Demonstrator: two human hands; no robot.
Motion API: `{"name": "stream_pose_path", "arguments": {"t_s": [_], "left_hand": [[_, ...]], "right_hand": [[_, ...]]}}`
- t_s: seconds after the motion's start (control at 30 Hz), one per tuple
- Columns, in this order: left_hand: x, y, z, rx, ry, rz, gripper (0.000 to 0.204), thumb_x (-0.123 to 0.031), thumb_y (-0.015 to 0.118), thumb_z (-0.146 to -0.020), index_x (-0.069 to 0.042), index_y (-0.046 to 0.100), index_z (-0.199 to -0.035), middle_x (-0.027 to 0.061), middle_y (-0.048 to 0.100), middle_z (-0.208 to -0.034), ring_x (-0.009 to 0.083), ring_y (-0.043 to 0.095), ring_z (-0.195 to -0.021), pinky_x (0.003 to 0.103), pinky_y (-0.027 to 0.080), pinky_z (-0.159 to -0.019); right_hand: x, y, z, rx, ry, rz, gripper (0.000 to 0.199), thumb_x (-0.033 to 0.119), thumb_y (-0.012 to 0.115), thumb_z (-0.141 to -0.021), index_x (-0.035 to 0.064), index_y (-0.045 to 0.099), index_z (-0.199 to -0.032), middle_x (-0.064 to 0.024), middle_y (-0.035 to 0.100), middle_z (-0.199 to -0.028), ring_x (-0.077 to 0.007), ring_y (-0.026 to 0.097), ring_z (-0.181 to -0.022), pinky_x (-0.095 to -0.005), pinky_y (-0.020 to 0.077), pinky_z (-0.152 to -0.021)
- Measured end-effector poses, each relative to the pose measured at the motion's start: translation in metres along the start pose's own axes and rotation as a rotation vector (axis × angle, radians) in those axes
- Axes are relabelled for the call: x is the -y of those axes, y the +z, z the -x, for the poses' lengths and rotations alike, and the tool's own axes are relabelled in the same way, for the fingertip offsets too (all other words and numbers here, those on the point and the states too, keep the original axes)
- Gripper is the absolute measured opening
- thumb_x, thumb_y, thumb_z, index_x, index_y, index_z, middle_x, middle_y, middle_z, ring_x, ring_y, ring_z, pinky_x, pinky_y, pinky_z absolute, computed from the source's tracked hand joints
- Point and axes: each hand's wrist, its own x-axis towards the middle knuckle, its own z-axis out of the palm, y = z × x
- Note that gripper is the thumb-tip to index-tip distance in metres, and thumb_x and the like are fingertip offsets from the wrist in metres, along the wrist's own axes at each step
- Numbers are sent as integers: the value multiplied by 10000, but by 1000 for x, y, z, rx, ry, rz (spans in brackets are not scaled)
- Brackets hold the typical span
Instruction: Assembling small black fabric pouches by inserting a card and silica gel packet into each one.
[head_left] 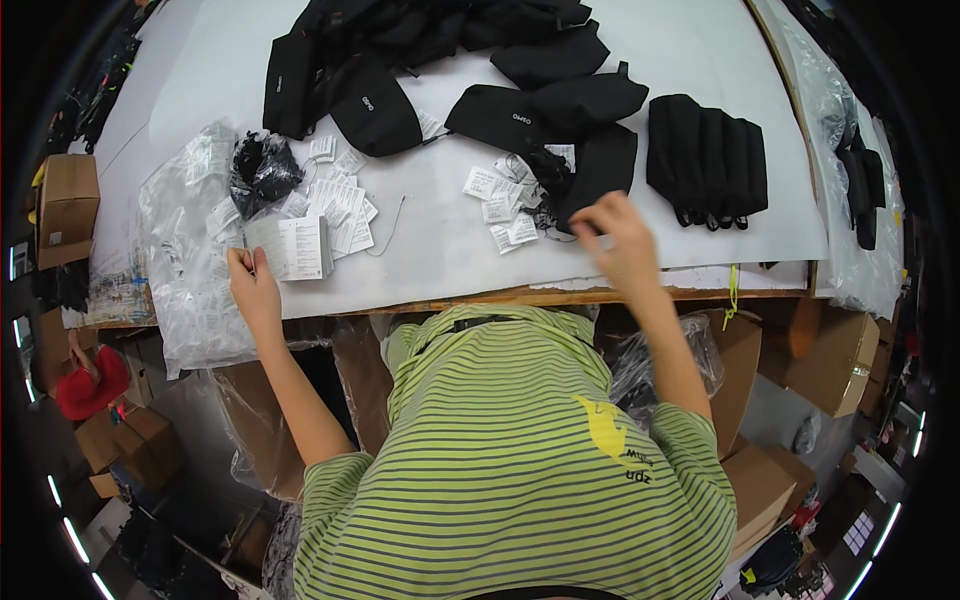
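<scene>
My left hand (254, 292) pinches the left end of a stack of white printed tags (298, 248), thumb on top, at the table's near edge. Beyond it lie loose white tags (340, 205), some with thin cords, and a clear bag of black cords (266, 165). My right hand (622, 245) is smeared by motion, its curled fingers at the near end of a black fabric pouch (602, 175); whether they hold anything cannot be made out. Just left of that pouch, a second pile of white tags (495, 195) lies among tangled black cords.
More black pouches (375, 105) are heaped at the far middle. A row of black pouches (705, 160) stands to the right. Clear plastic sheeting (190, 260) hangs over the table's left front edge. Cardboard boxes (830, 360) stand below the wooden table edge.
</scene>
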Motion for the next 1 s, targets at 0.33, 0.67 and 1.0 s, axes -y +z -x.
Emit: {"name": "stream_pose_path", "arguments": {"t_s": [0.33,0.67,1.0], "left_hand": [[-75,-1,67,322,-219,819,594,-311,576,-924,-3,288,-1342,34,562,-900,73,432,-760,224,351,-685],[-88,27,80,435,-273,867,356,-181,660,-847,-53,479,-1126,-58,432,-749,21,295,-592,185,241,-517],[-67,23,80,369,-327,909,307,-181,658,-847,-46,511,-1081,-59,432,-732,22,286,-567,195,228,-493]], "right_hand": [[48,57,30,132,232,-54,70,124,655,-778,110,595,-812,-40,501,-713,-214,533,-684,-340,439,-579],[93,130,-59,97,-28,-146,77,154,651,-790,104,606,-828,-56,534,-748,-243,572,-687,-369,451,-587],[79,162,-96,178,-243,-140,109,163,661,-783,86,603,-833,-56,577,-814,-261,581,-707,-370,462,-620]]}}
